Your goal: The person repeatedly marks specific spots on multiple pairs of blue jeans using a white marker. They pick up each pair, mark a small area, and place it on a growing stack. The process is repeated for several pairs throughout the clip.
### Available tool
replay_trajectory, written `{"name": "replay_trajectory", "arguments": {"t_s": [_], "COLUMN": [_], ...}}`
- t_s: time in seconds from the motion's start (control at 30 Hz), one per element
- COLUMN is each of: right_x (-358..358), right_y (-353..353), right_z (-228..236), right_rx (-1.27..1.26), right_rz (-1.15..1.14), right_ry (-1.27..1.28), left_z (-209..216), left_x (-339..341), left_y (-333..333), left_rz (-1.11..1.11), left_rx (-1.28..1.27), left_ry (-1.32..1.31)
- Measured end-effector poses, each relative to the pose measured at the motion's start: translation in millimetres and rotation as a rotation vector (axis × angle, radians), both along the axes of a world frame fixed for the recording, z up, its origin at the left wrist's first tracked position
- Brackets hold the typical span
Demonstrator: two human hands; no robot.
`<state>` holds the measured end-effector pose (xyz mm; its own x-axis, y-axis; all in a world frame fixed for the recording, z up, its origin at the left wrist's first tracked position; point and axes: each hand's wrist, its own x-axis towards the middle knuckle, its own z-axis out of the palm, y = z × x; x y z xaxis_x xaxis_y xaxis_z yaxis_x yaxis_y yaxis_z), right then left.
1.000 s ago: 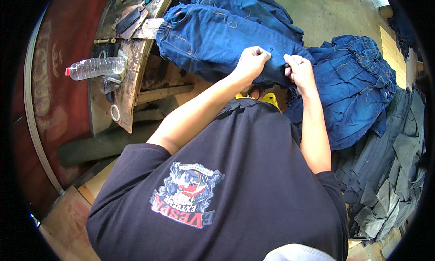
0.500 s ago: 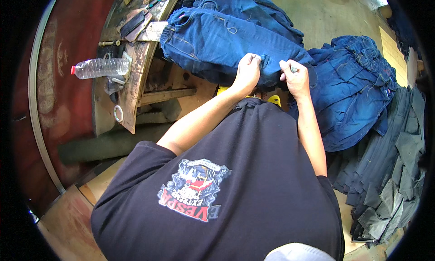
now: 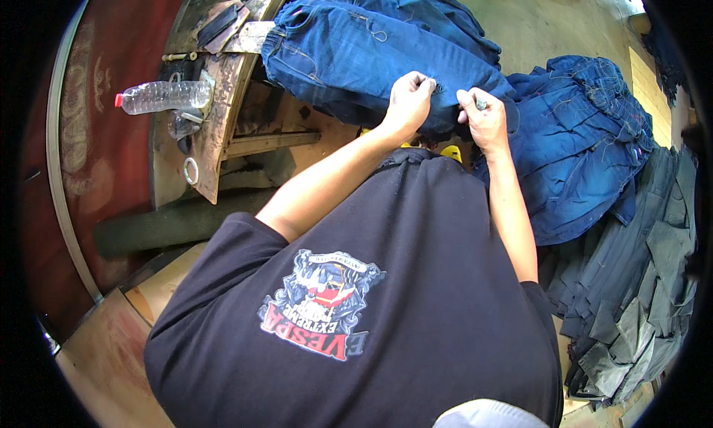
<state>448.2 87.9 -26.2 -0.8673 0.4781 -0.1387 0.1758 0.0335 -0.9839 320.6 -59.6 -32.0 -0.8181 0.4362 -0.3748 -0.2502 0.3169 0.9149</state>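
Observation:
Blue denim trousers (image 3: 371,53) lie in front of me, their elastic-looking waist at the left and a small dark, bunched or frayed spot on the leg. Right beside that spot, my left hand (image 3: 410,101) is closed in a pinch; what sits between its fingertips is too small to tell. My right hand (image 3: 488,123) is curled closed over the right end of the same leg. A small grey, metal-looking tool (image 3: 481,104) pokes out of its fist, mostly hidden by the fingers. The two hands are a short way apart.
More denim (image 3: 572,146) is heaped at the right, above stacked dark grey cloth pieces (image 3: 609,294). On the left, a worn wooden table (image 3: 230,105) carries a clear plastic bottle (image 3: 167,97) with a red cap, a dark phone-like block (image 3: 219,28) and a white ring (image 3: 191,171).
Both hands stay closed near the trouser leg. My left hand has shifted slightly up relative to the dark spot, and the whole view has moved a little.

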Motion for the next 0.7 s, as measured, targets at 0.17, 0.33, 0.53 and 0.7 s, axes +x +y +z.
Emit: {"name": "replay_trajectory", "arguments": {"t_s": [0.17,0.33,0.53,0.7], "right_x": [0.4,1.2,0.6,0.8], "right_y": [2.0,2.2,2.3,1.6], "right_z": [1.2,1.8,1.2,-0.3], "right_rx": [-0.027,-0.04,-0.059,-0.061], "right_rz": [0.007,0.025,0.001,0.002], "right_ry": [-0.026,-0.016,-0.011,-0.043], "left_z": [0.3,0.2,-1.4,5.5], "left_x": [-1.1,-1.5,-4.9,-8.0], "left_y": [0.5,-0.3,-1.0,-18.5], "left_rz": [-0.243,-0.046,-0.088,-0.234], "left_rx": [0.07,0.111,0.11,0.076], "left_ry": [0.03,-0.028,0.069,-0.187]}}
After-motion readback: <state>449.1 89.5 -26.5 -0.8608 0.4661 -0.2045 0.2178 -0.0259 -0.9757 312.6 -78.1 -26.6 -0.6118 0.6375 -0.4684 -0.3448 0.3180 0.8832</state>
